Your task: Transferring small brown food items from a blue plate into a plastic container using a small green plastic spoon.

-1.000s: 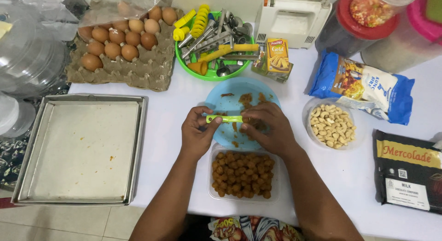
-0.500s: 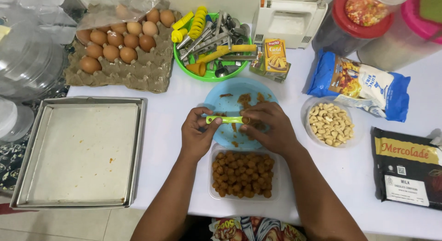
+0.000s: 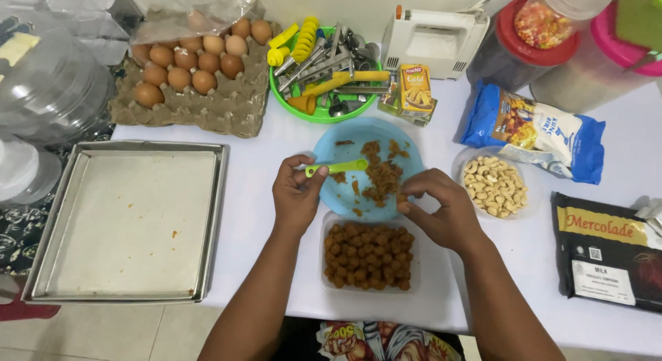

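We've got the clear tub (image 3: 369, 257) below our grips nearly full of rolled balls, left hand (image 3: 296, 192) clamped on the green spoon (image 3: 338, 168), right hand (image 3: 441, 206) fingertips pinched on a bit of the brown mix (image 3: 383, 175) left on the blue plate (image 3: 338, 144).

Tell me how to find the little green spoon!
Look at the white table, then the round blue plate in its middle with brown crumbly dough on it. The green spoon lies across that plate, pinched by the left hand. It is the only bright green thing on the plate.
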